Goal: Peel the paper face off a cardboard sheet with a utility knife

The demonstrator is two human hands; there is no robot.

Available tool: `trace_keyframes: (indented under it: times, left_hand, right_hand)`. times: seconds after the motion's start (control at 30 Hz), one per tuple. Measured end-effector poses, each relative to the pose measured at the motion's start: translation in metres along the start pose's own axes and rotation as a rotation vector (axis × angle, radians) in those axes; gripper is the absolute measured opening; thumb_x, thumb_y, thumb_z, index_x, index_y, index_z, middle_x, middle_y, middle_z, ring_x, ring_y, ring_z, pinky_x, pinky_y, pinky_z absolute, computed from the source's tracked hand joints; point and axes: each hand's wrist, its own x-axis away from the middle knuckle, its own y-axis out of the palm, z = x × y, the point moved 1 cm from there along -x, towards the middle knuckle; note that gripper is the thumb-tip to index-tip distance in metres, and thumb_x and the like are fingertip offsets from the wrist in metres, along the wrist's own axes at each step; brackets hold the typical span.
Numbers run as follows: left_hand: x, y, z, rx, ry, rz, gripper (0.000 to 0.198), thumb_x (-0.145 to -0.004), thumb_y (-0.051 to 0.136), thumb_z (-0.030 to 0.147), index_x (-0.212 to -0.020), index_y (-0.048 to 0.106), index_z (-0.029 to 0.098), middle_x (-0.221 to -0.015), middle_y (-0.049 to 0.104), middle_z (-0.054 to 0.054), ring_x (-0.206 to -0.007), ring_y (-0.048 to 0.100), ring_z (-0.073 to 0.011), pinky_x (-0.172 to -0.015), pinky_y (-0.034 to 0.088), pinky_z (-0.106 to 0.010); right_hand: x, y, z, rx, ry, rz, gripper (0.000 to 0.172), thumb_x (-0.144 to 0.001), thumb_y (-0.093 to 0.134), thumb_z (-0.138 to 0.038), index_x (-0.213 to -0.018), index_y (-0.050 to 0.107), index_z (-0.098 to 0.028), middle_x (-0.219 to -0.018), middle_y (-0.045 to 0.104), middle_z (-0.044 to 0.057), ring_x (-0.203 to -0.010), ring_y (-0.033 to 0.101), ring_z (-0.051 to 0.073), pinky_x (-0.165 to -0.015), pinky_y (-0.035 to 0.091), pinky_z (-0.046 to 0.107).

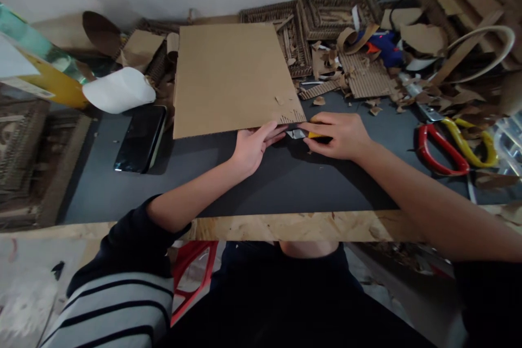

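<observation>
A flat square cardboard sheet (228, 73) lies tilted over the dark mat, its outer layer peeled at the near right corner so the ridges show. My left hand (253, 147) grips the sheet's near edge, the thumb on top and the fingers beneath. In my right hand (340, 135) is a yellow utility knife (316, 134). Its metal tip points left, at the ridged corner, close to my left fingertips. My fingers partly hide the knife, and I cannot tell whether the blade touches the cardboard.
A black phone (141, 138) and a white roll (119, 90) lie to the left. Scissors with red and yellow handles (442, 157) rest at right. Behind are a blue glue gun (385, 48), cardboard scraps (369, 73) and corrugated cardboard frames (340, 13). A wooden edge (285, 227) runs along the front.
</observation>
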Motion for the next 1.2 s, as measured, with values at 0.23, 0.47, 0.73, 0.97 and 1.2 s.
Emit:
trace_keyframes:
  times: [0.23, 0.47, 0.73, 0.97, 1.2]
  left_hand:
    - [-0.005, -0.005, -0.001, 0.001, 0.043, 0.003, 0.012, -0.083, 0.089, 0.014, -0.091, 0.080, 0.016, -0.100, 0.090, -0.009, -0.119, 0.085, -0.0313, -0.125, 0.059, -0.049]
    - [-0.002, -0.006, -0.004, -0.010, 0.061, 0.019, 0.018, -0.081, 0.094, 0.017, -0.091, 0.079, 0.019, -0.105, 0.090, -0.007, -0.126, 0.082, -0.0311, -0.129, 0.056, -0.049]
    - [0.002, 0.000, -0.002, 0.023, 0.024, 0.088, 0.021, -0.081, 0.093, 0.011, -0.095, 0.079, 0.019, -0.111, 0.089, -0.010, -0.143, 0.073, -0.0337, -0.133, 0.050, -0.051]
    - [0.002, 0.001, -0.003, 0.011, 0.053, 0.105, 0.016, -0.086, 0.087, 0.007, -0.092, 0.081, 0.021, -0.103, 0.089, -0.005, -0.135, 0.077, -0.0275, -0.131, 0.051, -0.046]
    - [0.004, 0.002, -0.002, 0.007, 0.064, 0.103, 0.017, -0.090, 0.080, 0.004, -0.091, 0.081, 0.021, -0.099, 0.088, -0.003, -0.127, 0.081, -0.0250, -0.128, 0.054, -0.044]
  right_hand:
    - [0.002, -0.003, -0.005, 0.105, 0.135, 0.058, 0.041, -0.107, 0.058, -0.040, -0.136, 0.084, -0.027, -0.114, 0.083, 0.010, -0.091, 0.074, 0.023, -0.074, 0.052, 0.034]
    - [0.000, -0.009, -0.007, 0.114, 0.062, 0.009, 0.043, -0.111, 0.054, -0.042, -0.136, 0.084, -0.024, -0.111, 0.084, 0.009, -0.089, 0.075, 0.019, -0.067, 0.048, 0.031]
    - [-0.003, -0.009, -0.011, 0.126, 0.131, -0.076, 0.046, -0.110, 0.051, -0.043, -0.139, 0.082, -0.026, -0.116, 0.084, 0.010, -0.092, 0.074, 0.022, -0.068, 0.045, 0.032]
    - [-0.002, -0.008, -0.013, 0.142, 0.160, -0.072, 0.045, -0.110, 0.054, -0.040, -0.144, 0.081, -0.028, -0.118, 0.082, 0.010, -0.092, 0.072, 0.023, -0.069, 0.045, 0.033]
    - [-0.002, -0.008, -0.013, 0.123, 0.132, -0.043, 0.044, -0.111, 0.053, -0.043, -0.139, 0.083, -0.026, -0.114, 0.083, 0.010, -0.089, 0.073, 0.022, -0.068, 0.047, 0.033]
